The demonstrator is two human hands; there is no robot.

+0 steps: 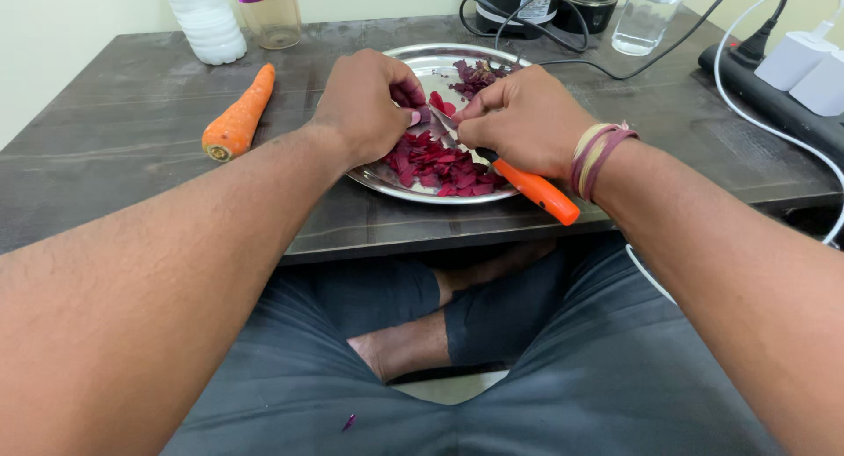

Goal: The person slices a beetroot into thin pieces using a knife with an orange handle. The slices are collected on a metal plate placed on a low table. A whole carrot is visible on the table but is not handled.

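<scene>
A round steel plate sits on the dark wooden table and holds a heap of cut dark-red beetroot pieces, with more peelings at its far side. My left hand is closed on a piece of beetroot over the plate. My right hand grips a knife with an orange handle; its blade points toward the left hand and meets the beetroot piece. Coloured bands circle my right wrist.
A whole carrot lies left of the plate. A white plastic bottle and a clear jar stand at the back left. A black appliance, a glass, cables and a power strip with white plugs occupy the back right.
</scene>
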